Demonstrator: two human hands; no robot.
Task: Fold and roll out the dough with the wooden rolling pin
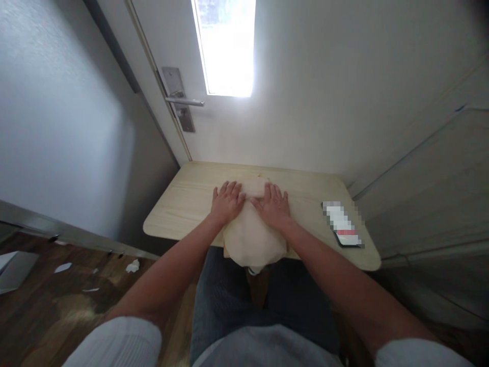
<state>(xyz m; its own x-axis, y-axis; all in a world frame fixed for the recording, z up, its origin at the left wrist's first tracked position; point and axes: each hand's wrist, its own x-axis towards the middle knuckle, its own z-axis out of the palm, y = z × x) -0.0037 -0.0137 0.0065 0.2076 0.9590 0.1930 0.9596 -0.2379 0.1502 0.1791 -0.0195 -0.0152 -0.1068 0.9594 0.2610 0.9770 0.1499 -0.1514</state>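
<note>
A pale beige piece of soft material, seemingly cloth (255, 237), lies on a small wooden table (179, 196). Its near end hangs over the front edge, and its far part looks folded across under my fingers. On its left side rests my left hand (228, 201), palm down with the fingers stretched forward. My right hand (274, 205) lies flat on the right side in the same way, thumb pointing inward. Both thumbs come close together near the fold line. The palms hide part of the material.
A phone (343, 224), partly blurred, lies at the table's right. Behind the table stands a door with a metal handle (185, 101) and a bright window (229, 51). White scraps (133, 265) lie on the wooden floor at left. My legs are under the front edge.
</note>
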